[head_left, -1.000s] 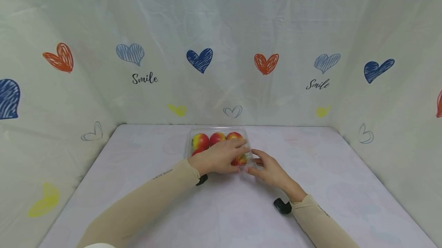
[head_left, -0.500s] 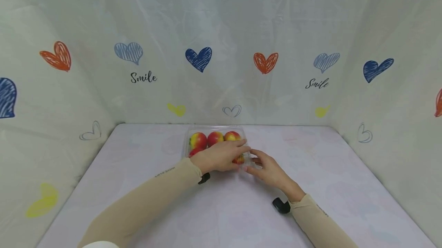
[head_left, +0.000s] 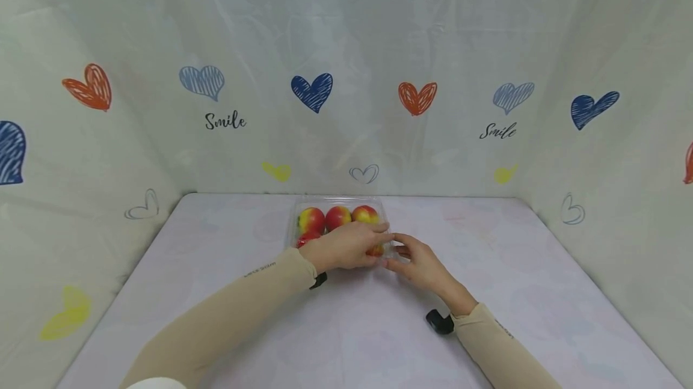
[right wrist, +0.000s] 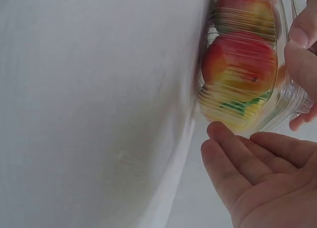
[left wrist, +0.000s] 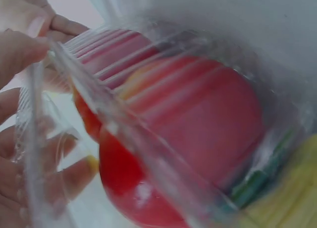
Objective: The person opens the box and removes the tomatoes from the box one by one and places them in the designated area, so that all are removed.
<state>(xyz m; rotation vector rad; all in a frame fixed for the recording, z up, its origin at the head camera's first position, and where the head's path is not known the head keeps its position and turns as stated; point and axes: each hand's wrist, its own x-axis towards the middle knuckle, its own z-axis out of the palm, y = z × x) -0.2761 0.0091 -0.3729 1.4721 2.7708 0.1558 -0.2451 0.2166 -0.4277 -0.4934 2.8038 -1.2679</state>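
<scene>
A clear plastic clamshell container (head_left: pixel 292 229) stands near the back edge of the table, with several red-and-yellow fruits (head_left: pixel 311 220) inside. My left hand (head_left: pixel 346 246) lies across its front right part and hides some fruit. In the left wrist view, fingers (left wrist: pixel 72 176) show through the clear plastic, and a thumb touches the edge of the lid (left wrist: pixel 116 119). At the right front corner is my right hand (head_left: pixel 425 266), thumb and fingers on either side of that corner. Its fingers (right wrist: pixel 237 159) look nearly straight in the right wrist view, tips close to the ribbed container wall.
A pale cloth covers the table (head_left: pixel 346 329). Behind it hangs a white curtain (head_left: pixel 357 28) printed with hearts and "Smile". Black wrist devices sit on both wrists, the right one (head_left: pixel 440 321) in plain sight.
The whole head view has shifted slightly. Both hands stay at the container's right side, and the left hand's fingers have moved a little over its right edge.
</scene>
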